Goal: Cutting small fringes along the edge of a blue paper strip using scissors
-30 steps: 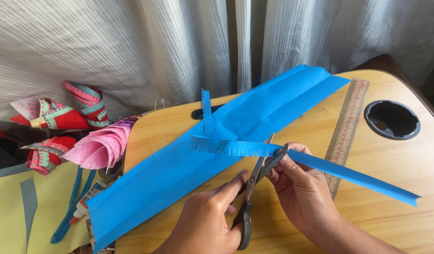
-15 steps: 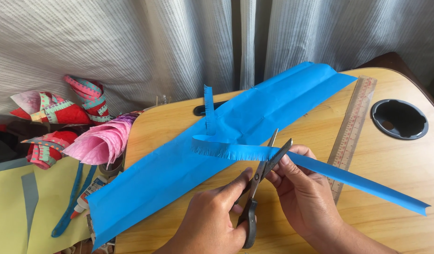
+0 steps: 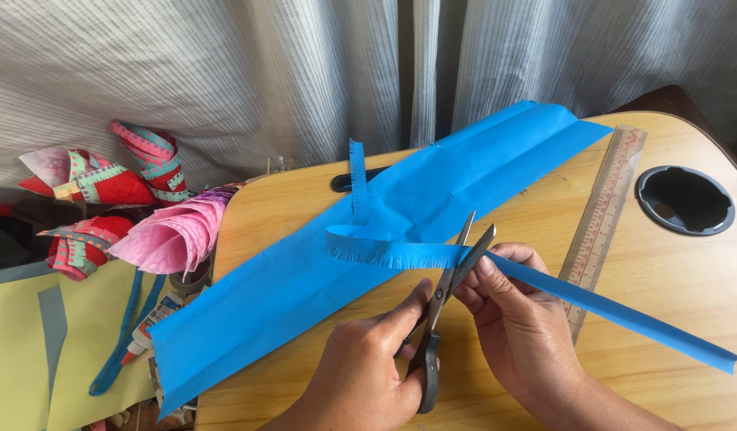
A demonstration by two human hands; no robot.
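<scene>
Blue paper strip (image 3: 544, 287); dark scissors (image 3: 440, 319); pink cone (image 3: 173, 235).

Home craft corner | small wooden lap table (image 3: 320, 199) with cup recess (image 3: 685, 199) | grey curtains (image 3: 265, 72) close behind | paper cones (image 3: 157, 231), glue bottle (image 3: 149, 329), ruler (image 3: 604, 215), blue paper sheet (image 3: 305, 279) spread about

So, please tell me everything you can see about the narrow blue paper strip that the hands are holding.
The blue paper strip is long, narrow and looks folded lengthwise. Its left part is cut into a fine fringe and curls into a loop above the blue sheet; one fringed end stands upright. The right part is uncut and runs over the wooden table to its edge. The right hand pinches it, and the open scissors, in the left hand, straddle it.
</scene>
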